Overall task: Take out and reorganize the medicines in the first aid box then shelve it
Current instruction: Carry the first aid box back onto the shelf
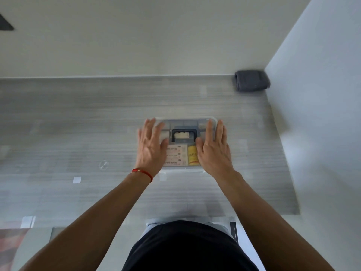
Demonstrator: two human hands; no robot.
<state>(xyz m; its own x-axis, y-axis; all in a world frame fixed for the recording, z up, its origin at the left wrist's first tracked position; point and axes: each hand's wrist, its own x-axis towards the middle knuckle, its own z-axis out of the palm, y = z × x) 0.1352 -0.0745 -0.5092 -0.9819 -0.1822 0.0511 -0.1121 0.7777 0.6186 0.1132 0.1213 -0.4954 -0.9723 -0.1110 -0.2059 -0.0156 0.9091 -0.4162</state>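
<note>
- White tag [77, 179] flat on the grey table [58, 118], far left.
- Red cord [143, 173] round the left wrist.
- Left hand [151, 147] palm-down on the box [185, 122] lid's left part, fingers spread and released, gripping nothing.
- Box mid-table, closed, clear lid, dark handle [183, 132] lying flat.
- Under the lid: pale packets [176, 155], then a yellow bottle [192, 155].
- Right hand [214, 151] flat on the right edge, fingers straight and loose.
- Dark roll [252, 80] in the far right corner, well apart.
</note>
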